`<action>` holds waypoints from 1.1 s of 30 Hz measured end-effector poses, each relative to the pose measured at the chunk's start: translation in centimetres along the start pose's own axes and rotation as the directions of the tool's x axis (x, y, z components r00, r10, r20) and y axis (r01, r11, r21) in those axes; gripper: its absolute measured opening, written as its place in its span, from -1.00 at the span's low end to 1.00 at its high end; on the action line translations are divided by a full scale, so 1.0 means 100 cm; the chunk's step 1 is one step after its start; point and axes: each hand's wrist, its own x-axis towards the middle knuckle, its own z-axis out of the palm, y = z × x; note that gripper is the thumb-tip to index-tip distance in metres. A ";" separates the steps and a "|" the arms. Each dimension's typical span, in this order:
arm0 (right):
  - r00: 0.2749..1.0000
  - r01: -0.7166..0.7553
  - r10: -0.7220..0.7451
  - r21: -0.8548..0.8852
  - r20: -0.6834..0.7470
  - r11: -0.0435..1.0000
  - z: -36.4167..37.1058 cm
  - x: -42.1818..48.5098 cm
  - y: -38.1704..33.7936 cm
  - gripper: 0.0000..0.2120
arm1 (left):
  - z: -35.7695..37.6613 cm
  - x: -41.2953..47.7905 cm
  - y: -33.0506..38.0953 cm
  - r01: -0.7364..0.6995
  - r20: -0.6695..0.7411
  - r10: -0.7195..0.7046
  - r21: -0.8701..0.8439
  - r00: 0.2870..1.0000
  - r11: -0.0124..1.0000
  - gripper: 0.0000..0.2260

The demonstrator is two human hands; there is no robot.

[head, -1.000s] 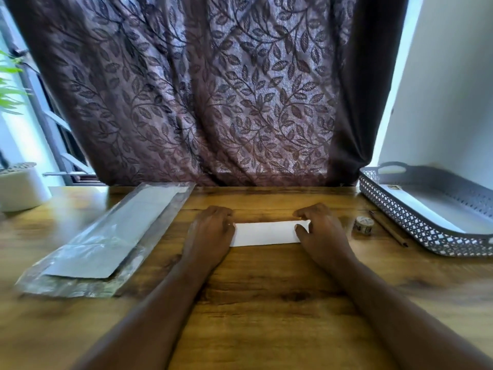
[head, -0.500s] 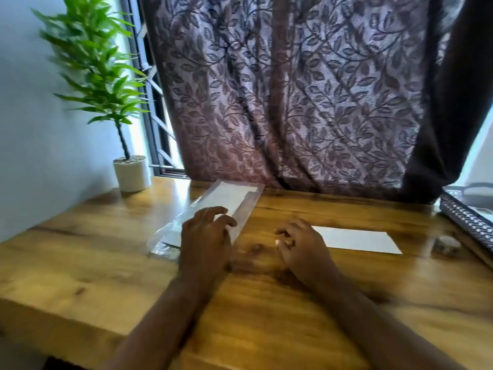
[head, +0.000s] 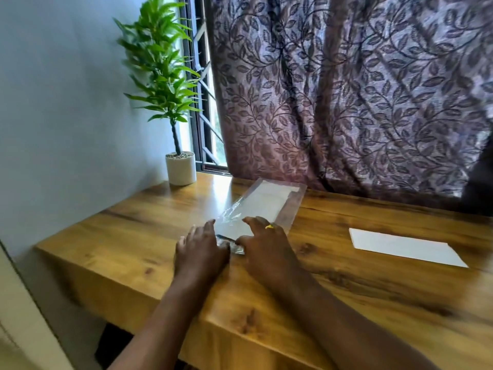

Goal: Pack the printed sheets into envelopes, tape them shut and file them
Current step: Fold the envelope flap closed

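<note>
On the wooden surface a clear plastic packet with pale envelopes inside lies at a slant, its far end reaching toward the curtain and its crumpled near end lying between the two hands. The left hand rests palm down at the packet's near left corner, its fingers fairly straight and slightly spread, their tips touching the plastic edge. The right hand lies just beside it on the right, also palm down, with its fingers spread over the near end of the packet and its thumb pointing left along the crumpled edge. A yellow ring shows on one of its fingers. Neither hand is curled round anything. A folded white sheet lies flat on the surface well apart to the right, touched by no hand. At the far left corner of the surface a green plant stands upright in a white pot, close to the pale wall and in front of a barred window. The leaf-patterned curtain hangs along the far edge of the surface.
</note>
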 end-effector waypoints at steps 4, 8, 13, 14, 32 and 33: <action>0.992 -0.045 0.063 -0.163 0.107 0.986 0.004 0.019 -0.005 -0.65 | -0.002 0.001 -0.003 -0.019 -0.007 0.019 -0.008 1.000 1.000 -0.45; 0.976 -0.098 0.143 -0.256 0.165 0.962 0.004 0.036 -0.003 -0.58 | -0.004 0.003 -0.003 -0.010 -0.006 0.010 -0.031 1.000 0.999 -0.44; 0.977 -0.074 0.129 -0.295 0.170 0.953 0.005 0.046 0.003 -0.68 | -0.005 0.004 -0.003 0.002 -0.003 -0.003 -0.043 1.000 0.999 -0.48; 0.979 -0.052 0.109 -0.310 0.170 0.949 0.005 0.047 0.002 -0.70 | -0.005 0.004 -0.002 0.005 -0.004 -0.005 -0.049 1.000 0.999 -0.48; 0.949 0.178 -0.207 -0.137 -0.237 0.974 -0.016 0.024 -0.006 -0.76 | -0.005 0.002 -0.007 0.005 -0.026 -0.009 -0.162 1.000 0.987 -0.32; 0.966 0.197 -0.208 -0.085 -0.156 0.977 -0.020 0.022 -0.006 -0.75 | -0.006 0.000 -0.006 -0.015 -0.039 0.009 -0.157 0.999 0.987 -0.37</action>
